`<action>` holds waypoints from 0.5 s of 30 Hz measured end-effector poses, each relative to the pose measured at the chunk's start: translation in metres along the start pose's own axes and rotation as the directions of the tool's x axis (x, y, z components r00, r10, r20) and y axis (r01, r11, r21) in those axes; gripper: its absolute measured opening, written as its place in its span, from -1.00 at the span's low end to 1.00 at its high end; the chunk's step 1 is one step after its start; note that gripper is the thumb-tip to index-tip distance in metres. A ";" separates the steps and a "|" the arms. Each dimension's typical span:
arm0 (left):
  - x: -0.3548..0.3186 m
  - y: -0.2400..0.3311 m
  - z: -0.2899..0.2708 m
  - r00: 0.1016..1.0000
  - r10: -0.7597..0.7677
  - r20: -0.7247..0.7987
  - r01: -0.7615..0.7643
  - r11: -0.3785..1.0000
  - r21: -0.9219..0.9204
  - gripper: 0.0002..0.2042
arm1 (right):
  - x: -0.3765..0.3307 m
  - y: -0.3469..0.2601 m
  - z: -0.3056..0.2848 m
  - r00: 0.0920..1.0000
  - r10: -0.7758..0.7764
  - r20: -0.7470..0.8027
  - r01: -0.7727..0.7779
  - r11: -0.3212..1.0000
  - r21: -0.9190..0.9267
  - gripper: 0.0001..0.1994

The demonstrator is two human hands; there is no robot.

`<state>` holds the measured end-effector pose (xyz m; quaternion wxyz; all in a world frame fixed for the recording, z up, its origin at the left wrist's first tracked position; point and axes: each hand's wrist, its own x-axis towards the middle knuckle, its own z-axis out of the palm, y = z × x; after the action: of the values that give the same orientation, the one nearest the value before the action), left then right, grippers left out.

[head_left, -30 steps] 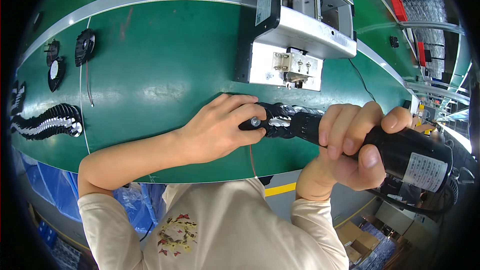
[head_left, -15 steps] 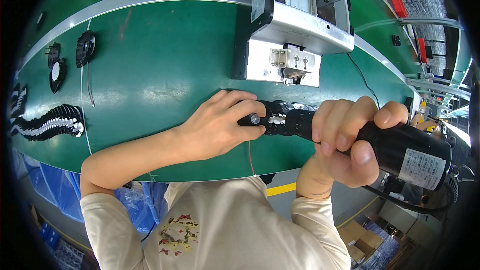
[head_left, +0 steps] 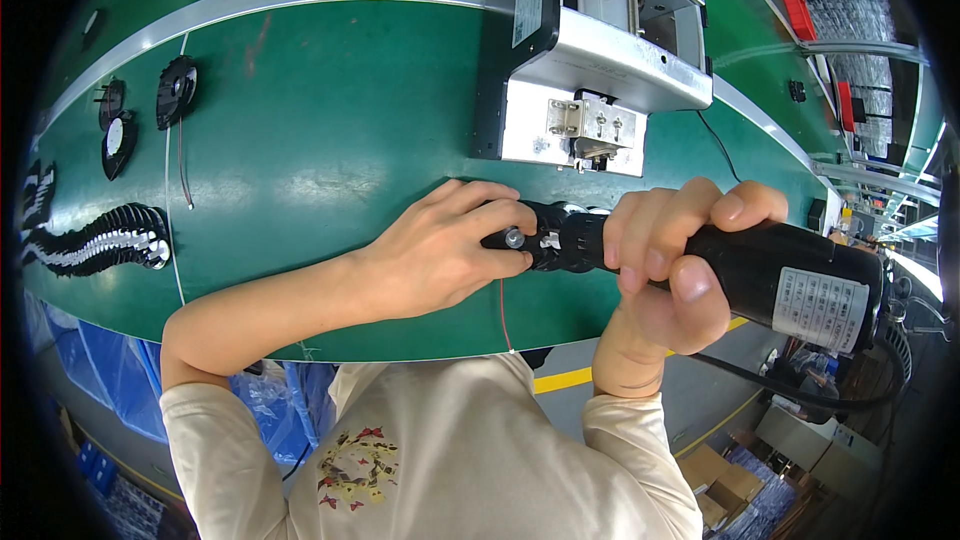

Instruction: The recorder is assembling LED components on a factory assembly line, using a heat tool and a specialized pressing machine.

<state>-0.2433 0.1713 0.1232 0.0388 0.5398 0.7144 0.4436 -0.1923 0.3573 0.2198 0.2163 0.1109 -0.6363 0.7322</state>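
Observation:
Against the green tabletop, my left hand [head_left: 450, 245] is closed around a small black part [head_left: 497, 239] that has a round metal piece on its top. A thin red wire [head_left: 505, 310] hangs from beneath it toward the table's near edge. My right hand [head_left: 670, 250] wraps round a black electric screwdriver [head_left: 745, 275] with a white label and a cable at its rear. The tool lies nearly level, its nose [head_left: 582, 242] pointing left at the black part. Whether the bit touches a screw I cannot tell. Behind the nose, more black parts are partly hidden.
A silver and black bench machine [head_left: 610, 50] stands just beyond my hands. On the left lie a curved row of stacked black parts [head_left: 105, 240], a black part with a wire [head_left: 177, 90] and two oval black pieces [head_left: 118, 145]. Red bins [head_left: 796, 10] are at far right.
My right hand has brought the screwdriver left, so its nose is closer to the black part and less of the bit shows. My left hand keeps its grip; the view has shifted slightly.

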 end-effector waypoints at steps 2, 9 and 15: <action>0.000 0.000 0.000 1.000 -0.001 -0.003 0.001 1.000 -0.002 -0.87 | 0.000 0.000 0.002 1.000 0.010 -0.010 -0.010 1.000 -0.029 -0.63; -0.001 0.001 0.001 1.000 -0.003 -0.025 0.003 1.000 0.008 -0.82 | -0.006 0.001 0.006 0.993 0.041 0.109 -0.039 0.999 -0.017 -0.61; -0.002 0.004 0.002 0.999 0.027 -0.030 -0.026 0.999 0.037 -0.75 | -0.004 0.000 -0.002 0.978 0.023 0.209 -0.028 0.999 0.021 -0.59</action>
<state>-0.2384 0.1713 0.1237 0.0123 0.5430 0.7157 0.4391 -0.1882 0.3582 0.2178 0.1378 0.1815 -0.6480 0.7267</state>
